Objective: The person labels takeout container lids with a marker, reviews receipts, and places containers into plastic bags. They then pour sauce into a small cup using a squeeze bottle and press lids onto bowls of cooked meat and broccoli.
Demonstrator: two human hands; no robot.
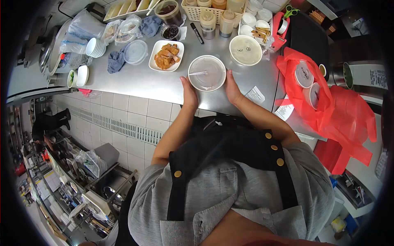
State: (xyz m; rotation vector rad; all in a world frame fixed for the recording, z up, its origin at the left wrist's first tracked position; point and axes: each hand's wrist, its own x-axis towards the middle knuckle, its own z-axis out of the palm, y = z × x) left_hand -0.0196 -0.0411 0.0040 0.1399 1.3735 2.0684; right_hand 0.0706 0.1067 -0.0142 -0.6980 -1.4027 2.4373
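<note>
One round lidded bowl [207, 73] is what I have at the centre of my head view, above the near part of the steel worktop [158, 84], and I read the clock from its middle. On its rim at 7 o'clock I see the left hand [190, 93], and at 4 o'clock the right hand [233, 88]; both are curved against its sides, so the bowl is held between them. How the hidden fingers lie underneath I cannot tell from here, nor whether the bowl's base touches the steel. At 2 o'clock, near but apart, I have a second lidded bowl [245, 50] with dark marks on top. A white dish [152, 61] of browned food pieces [166, 56] sits at 10 o'clock, with a cup of dark sauce [170, 32] just past 10. Close to 12 I make out a black marker [197, 33] and a squeeze bottle [207, 26]. A printed slip [255, 95] lies at 4, beyond the right hand, and at 3 a red bag [349, 108] partly wraps two lidded tubs [304, 74].
</note>
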